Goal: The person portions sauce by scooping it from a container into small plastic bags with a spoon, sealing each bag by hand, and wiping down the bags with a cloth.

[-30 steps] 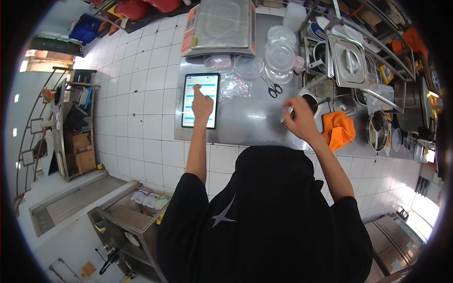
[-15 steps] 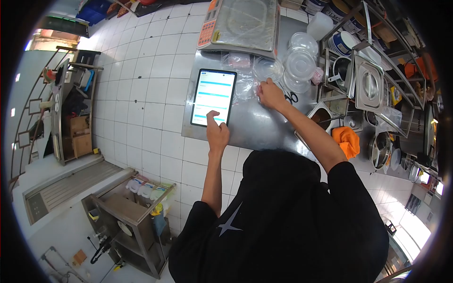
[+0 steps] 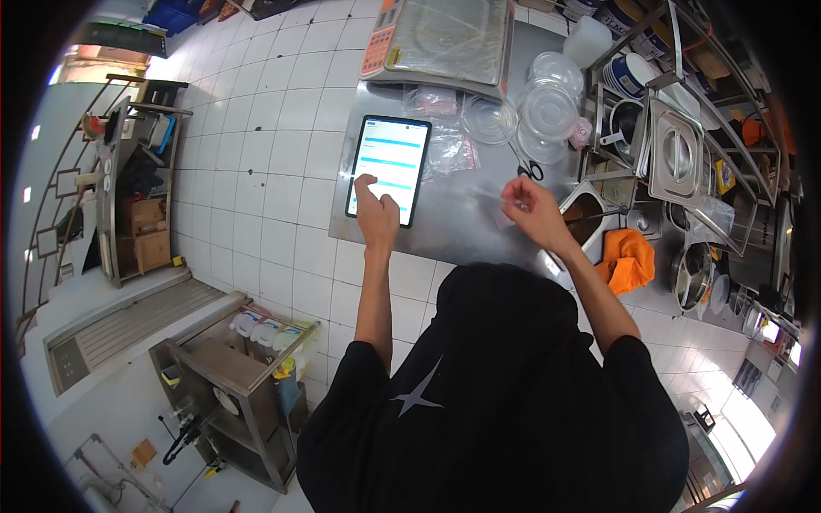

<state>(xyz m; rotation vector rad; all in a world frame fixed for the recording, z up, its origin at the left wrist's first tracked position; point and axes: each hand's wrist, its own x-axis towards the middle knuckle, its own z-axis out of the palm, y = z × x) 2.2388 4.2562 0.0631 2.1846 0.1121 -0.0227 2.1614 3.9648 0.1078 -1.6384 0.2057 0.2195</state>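
A tablet with a lit white and blue screen lies on the steel table. My left hand is over its lower part, the index finger at the screen and the thumb apart from it; nothing is in this hand. Over the table to the right, my right hand has its fingers pinched on what looks like a small clear plastic bag, faint and blurred. More clear plastic bags lie beside the tablet. Black-handled scissors rest just beyond my right hand.
A scale with an orange keypad occupies the table's far end. Clear round lids are piled near it. A steel pan and an orange cloth sit at the right, beside a rack of pots and lids.
My right hand has drawn back from the bags toward me, with the clear bag in its fingers. My left hand has shifted slightly left and up on the tablet.
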